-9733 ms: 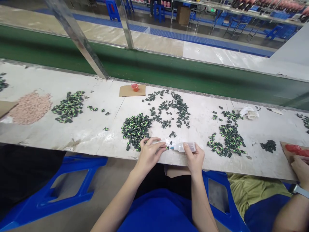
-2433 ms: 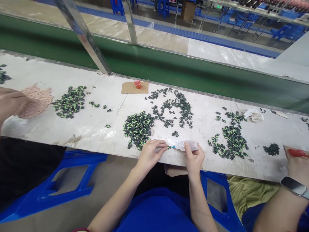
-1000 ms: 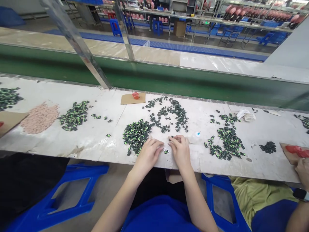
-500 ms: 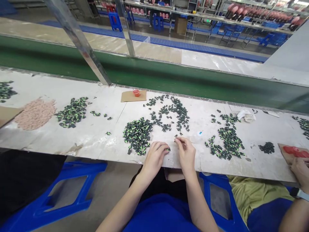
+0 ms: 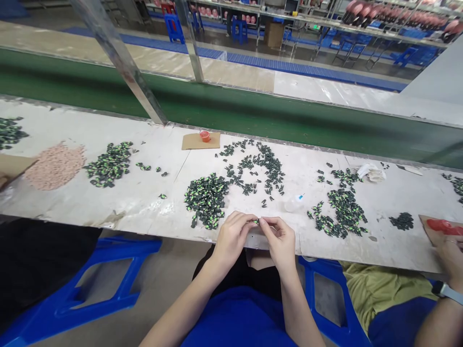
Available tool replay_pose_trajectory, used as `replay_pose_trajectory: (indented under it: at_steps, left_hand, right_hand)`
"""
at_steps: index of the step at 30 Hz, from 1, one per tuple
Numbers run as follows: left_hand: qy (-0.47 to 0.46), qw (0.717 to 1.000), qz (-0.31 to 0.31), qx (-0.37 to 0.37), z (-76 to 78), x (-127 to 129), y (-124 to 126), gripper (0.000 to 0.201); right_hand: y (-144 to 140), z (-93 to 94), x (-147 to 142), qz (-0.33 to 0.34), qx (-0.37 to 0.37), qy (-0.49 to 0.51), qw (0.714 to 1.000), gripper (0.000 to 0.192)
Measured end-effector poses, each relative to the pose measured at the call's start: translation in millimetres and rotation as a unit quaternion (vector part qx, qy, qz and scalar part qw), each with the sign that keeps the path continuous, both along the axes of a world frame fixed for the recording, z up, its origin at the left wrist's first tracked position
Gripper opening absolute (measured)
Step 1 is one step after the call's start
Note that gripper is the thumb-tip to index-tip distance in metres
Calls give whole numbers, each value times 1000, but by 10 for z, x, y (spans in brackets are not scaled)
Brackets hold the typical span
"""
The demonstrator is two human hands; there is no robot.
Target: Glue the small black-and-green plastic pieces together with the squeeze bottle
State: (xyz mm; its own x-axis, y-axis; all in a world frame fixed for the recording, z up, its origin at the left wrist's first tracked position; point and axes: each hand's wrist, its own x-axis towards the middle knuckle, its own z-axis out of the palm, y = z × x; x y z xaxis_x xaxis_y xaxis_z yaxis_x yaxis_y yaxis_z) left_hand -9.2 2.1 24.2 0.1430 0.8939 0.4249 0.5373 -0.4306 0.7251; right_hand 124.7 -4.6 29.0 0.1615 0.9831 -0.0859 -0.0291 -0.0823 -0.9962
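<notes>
Close to the table's front edge, my left hand [image 5: 233, 234] pinches a small black-and-green part [image 5: 256, 221]. My right hand [image 5: 280, 237] has its thumb and forefinger closed at the other end of that part, and the fingertips of both hands nearly meet. Whether a second tiny piece sits in the right fingertips is too small to tell. Left of my hands lies a heap of black-and-green parts [image 5: 206, 198]. Beyond them, small dark pieces [image 5: 271, 166] are scattered in a loose ring. A clear bottle with a blue tip [image 5: 293, 203] lies to the right.
A red cup [image 5: 205, 136] stands on cardboard [image 5: 190, 141] at the back. More black-and-green parts [image 5: 343, 209] lie to the right, pink pieces [image 5: 58, 166] far left. A co-worker's hand [image 5: 452, 255] is at the right edge. A metal post [image 5: 126, 72] rises behind the table.
My right hand has come back from the loose dark pieces toward my left hand. Fingertips that were apart now meet at the black-and-green part.
</notes>
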Motion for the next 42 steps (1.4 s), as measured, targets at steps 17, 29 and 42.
replay_pose_trajectory:
  at_steps: [17,29,42]
  left_hand:
    - [64,989,-112,66,198,-39,67,22]
    - [149,974,-129,108,141,-38,41,23]
    - [184,977,-103,-11,-9,-292,167,48]
  right_hand:
    - [-66,30,119,-19,73,-20,997,19]
    - [-3,-98,180,14,60,3,998,19]
    - [-45,-104,700,-29,67,-248,966,11]
